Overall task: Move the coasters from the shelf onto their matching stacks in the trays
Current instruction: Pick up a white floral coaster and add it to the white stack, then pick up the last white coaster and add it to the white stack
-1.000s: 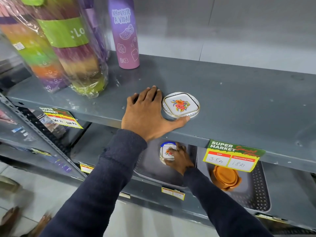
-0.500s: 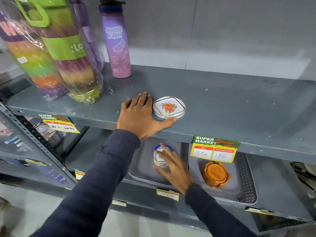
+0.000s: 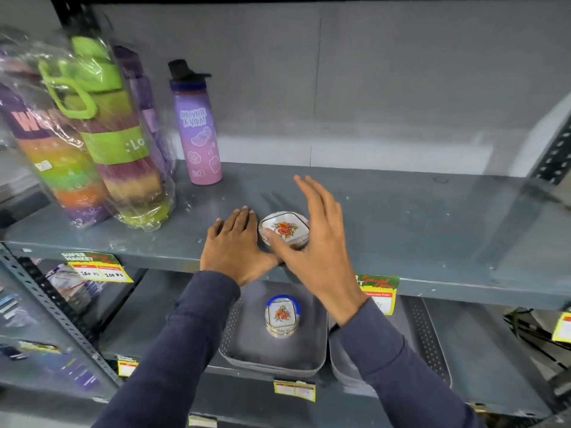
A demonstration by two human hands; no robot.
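Note:
A white coaster with a red flower print (image 3: 284, 227) lies on the grey upper shelf (image 3: 401, 220) near its front edge. My left hand (image 3: 233, 245) rests flat on the shelf just left of it, fingers apart. My right hand (image 3: 315, 239) hovers open above the coaster's right side, thumb over its near edge, holding nothing. On the shelf below, a stack of matching flowered coasters (image 3: 281, 316) stands in the left grey tray (image 3: 272, 362). A second grey tray (image 3: 432, 344) sits to the right, its contents hidden by my right arm.
A purple water bottle (image 3: 197, 131) stands at the back left of the upper shelf. Plastic-wrapped rainbow bottles (image 3: 92, 143) crowd the far left. Yellow price tags (image 3: 99, 270) hang from the shelf edges. Perforated metal uprights frame both sides.
My right hand has let go of the stack in the lower tray and risen to the upper shelf, over the coaster. The left hand stayed flat beside it.

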